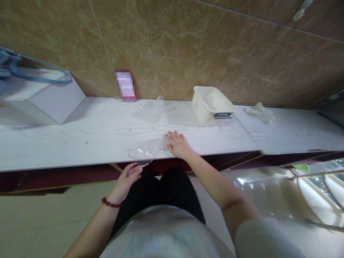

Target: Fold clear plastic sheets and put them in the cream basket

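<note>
My right hand (177, 143) lies flat on the white tabletop (80, 136) with its fingers stretched out, pressing the right end of a clear plastic bag (146, 147) near the front edge. My left hand (129, 176) is below the table edge, its fingers curled at the bag's hanging corner. Whether it pinches the plastic is hard to make out. A red bead bracelet sits on my left wrist.
A second clear bag (153, 110) lies flat farther back. A cream plastic tub (212, 104) with a scale beside it stands at the back right, and crumpled clear gloves (260, 111) lie beyond it. A white box (45, 100) sits at the left.
</note>
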Demonstrator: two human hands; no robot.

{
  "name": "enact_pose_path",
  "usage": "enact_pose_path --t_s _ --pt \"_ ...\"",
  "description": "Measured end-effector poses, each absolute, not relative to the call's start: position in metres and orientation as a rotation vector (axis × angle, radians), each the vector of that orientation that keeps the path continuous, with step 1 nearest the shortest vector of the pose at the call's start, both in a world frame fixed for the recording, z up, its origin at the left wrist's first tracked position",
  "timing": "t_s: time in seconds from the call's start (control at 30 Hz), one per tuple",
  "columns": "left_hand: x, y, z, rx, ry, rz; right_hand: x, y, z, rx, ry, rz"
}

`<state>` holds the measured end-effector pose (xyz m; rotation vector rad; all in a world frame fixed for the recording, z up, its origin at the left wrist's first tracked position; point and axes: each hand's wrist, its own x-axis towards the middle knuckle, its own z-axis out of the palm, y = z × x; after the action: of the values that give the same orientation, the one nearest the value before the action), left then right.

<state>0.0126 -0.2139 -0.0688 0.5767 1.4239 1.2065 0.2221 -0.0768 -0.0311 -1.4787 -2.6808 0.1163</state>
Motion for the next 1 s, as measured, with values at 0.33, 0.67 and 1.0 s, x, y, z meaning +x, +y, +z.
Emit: enact_pose_path --t_s 0.33,0.67,1.0 --pt "0.021 -0.209 -0.071 0.94 1.534 1.477 0.217 -0.079 -0.03 -1.535 -2.66 0.135" --pt "-0.002 -0.203 -0.055 1.756 1.908 0.94 0.219 -0.078 -0.031 -1.505 -2.642 0.157" --pt "-0.017 -0.176 -0.026 2.042 1.926 0.956 0.214 -0.081 -0.028 -1.554 -2.61 0.202"
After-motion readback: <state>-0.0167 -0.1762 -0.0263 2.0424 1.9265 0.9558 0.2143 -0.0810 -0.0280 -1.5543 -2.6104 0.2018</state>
